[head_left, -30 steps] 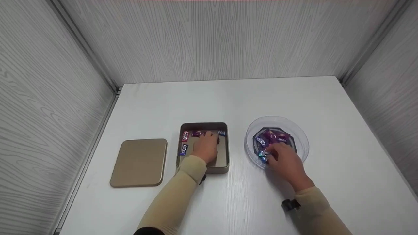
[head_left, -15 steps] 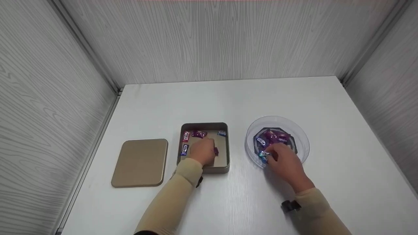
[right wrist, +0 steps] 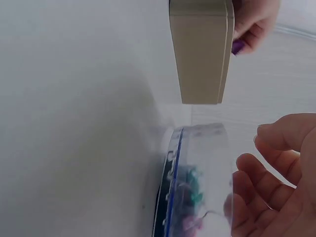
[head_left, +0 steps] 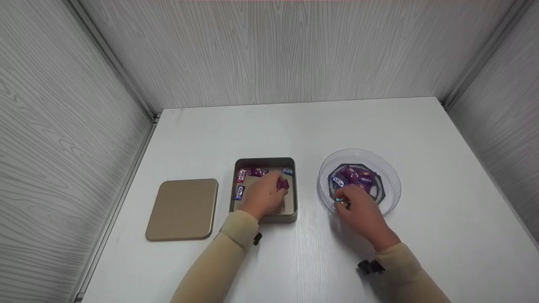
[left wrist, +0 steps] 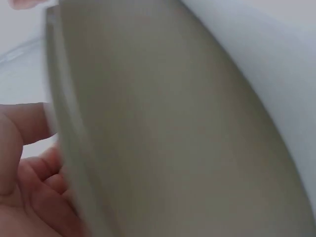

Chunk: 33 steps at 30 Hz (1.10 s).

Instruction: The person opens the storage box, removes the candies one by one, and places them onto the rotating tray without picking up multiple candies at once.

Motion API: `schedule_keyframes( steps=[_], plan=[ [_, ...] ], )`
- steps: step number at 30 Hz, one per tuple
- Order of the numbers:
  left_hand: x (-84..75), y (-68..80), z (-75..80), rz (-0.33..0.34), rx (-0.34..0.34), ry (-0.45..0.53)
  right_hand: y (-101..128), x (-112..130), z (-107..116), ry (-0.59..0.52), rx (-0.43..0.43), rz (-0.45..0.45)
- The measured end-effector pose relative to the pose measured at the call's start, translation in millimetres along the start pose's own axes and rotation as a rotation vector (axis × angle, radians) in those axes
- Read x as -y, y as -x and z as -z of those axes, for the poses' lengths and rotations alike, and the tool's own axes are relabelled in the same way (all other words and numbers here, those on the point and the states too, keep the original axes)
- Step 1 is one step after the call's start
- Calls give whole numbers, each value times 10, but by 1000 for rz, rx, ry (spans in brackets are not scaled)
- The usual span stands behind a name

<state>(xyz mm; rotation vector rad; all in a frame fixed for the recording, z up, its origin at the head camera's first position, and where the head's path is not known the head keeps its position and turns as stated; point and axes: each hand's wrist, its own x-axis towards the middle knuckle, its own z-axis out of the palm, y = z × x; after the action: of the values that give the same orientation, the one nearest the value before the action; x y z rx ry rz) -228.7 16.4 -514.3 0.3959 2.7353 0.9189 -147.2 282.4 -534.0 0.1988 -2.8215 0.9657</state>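
In the head view my left hand [head_left: 263,195] is over the open gold tin [head_left: 278,219], pinching a purple-wrapped candy [head_left: 283,184] near the tin's right side. Part of that candy also shows below the fingers in the right wrist view. Along the tin's back and left lie a red candy [head_left: 241,175], a purple one [head_left: 258,172], a blue one [head_left: 287,171] and a dark blue one [head_left: 239,192]. My right hand [head_left: 362,212] hovers at the near left of the clear round bowl [head_left: 392,172], fingers loosely bent, thumb and forefinger apart. A teal candy [right wrist: 195,186] shows through the bowl's wall.
Several purple and blue candies [head_left: 356,174] are heaped in the bowl. The tin's flat gold lid [head_left: 183,209] lies on the white table [head_left: 286,130] left of the tin. Pale wood-grain panels [head_left: 269,54] enclose the back and both sides.
My left hand first drew back toward the tin's near side, then turned and shifted right with the purple candy. My right hand moved slightly left, now mostly covering the teal candy.
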Motion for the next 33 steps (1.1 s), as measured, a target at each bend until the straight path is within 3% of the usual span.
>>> schedule_keyframes(
  steps=[6,10,18,28,33],
  plan=[
    [-168,123,-7,-117,3,145,11,143,-22,-43,-15,50],
    [-272,192,-32,-183,9,172,23,255,-42,-99,-20,73],
    [-447,242,-137,-224,47,151,71,418,-149,-205,-11,140],
    [-496,247,-234,-242,52,139,69,414,-196,-170,-19,205],
    [-477,246,-259,-287,58,174,50,371,-191,-159,-46,223]
  ],
)
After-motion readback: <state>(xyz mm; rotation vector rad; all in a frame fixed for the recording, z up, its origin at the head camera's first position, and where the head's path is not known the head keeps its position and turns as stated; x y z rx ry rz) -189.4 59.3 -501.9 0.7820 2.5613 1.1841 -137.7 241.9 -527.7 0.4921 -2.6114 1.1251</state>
